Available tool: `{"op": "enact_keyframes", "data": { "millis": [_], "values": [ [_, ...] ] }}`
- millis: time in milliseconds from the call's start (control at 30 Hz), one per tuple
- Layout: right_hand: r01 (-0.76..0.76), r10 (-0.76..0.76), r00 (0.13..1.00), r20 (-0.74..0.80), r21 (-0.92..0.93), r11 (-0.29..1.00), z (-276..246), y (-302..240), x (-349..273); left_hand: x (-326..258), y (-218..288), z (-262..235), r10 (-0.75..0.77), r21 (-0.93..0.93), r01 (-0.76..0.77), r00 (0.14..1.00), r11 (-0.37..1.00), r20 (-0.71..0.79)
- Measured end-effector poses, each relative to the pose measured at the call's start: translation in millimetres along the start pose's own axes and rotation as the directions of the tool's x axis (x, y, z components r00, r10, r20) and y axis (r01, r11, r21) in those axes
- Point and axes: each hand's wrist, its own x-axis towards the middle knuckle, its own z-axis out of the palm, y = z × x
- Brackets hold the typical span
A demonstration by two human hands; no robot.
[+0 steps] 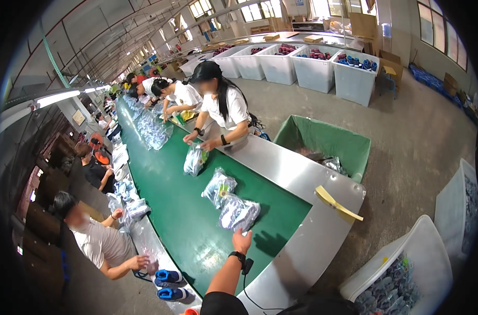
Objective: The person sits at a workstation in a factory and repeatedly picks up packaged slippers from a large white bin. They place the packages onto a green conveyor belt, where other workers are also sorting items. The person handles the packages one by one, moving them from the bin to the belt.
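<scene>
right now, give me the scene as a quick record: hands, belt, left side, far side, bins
left hand: at the edge of the near bag; grip unclear
right hand: out of view
belt: green, with a middle bag beside the near one, and a bag pile farther off
left side: seated worker; two blue shoes on the ledge
far side: worker in white, both hands at the third bag
bins: green bin right of the belt; white bins behind
</scene>
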Motion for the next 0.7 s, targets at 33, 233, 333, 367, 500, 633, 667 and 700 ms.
{"op": "enact_keyframes", "data": {
  "millis": [33, 233, 333, 367, 500, 633, 667, 700],
  "values": [
    [-0.072, 0.075, 0.996, -0.054, 0.059, 0.996, 9.7, -14.2, -11.8, 5.5, 2.5, 0.0, 0.034, 0.021, -0.033, 0.999, 0.999, -0.024],
    [-0.042, 0.037, 0.999, -0.026, -0.212, 0.976, 47.1, -88.9, -65.8, 41.3, 24.2, 15.3, 0.093, 0.122, -0.066, 0.968, 0.990, -0.233],
    [0.059, -0.049, 0.998, 0.035, -0.399, 0.915, 49.8, -106.8, -82.0, 56.4, 28.2, 22.8, 0.026, -0.001, -0.027, 0.992, 1.000, -0.121],
    [0.133, -0.126, 0.991, 0.046, -0.453, 0.882, 49.4, -109.4, -84.3, 53.6, 29.1, 27.1, 0.003, 0.075, 0.001, 0.999, 0.997, -0.054],
    [0.058, -0.066, 0.998, -0.017, -0.287, 0.956, 54.7, -120.1, -95.2, 22.5, 33.4, 37.5, 0.024, 0.276, -0.034, 0.999, 0.960, 0.039],
    [0.020, -0.013, 1.000, 0.024, -0.326, 0.945, 51.2, -131.1, -96.2, -35.9, 30.0, 44.2, 0.218, 0.302, -0.238, 0.971, 0.923, 0.098],
    [0.035, -0.018, 0.999, 0.045, -0.393, 0.919, 49.0, -133.4, -93.7, -50.6, 27.8, 44.6, 0.248, 0.248, -0.266, 0.963, 0.931, 0.102],
    [0.051, -0.023, 0.998, 0.066, -0.458, 0.887, 47.5, -134.2, -91.4, -64.9, 26.4, 45.2, 0.291, 0.202, -0.304, 0.952, 0.931, 0.093]
  ]
}}
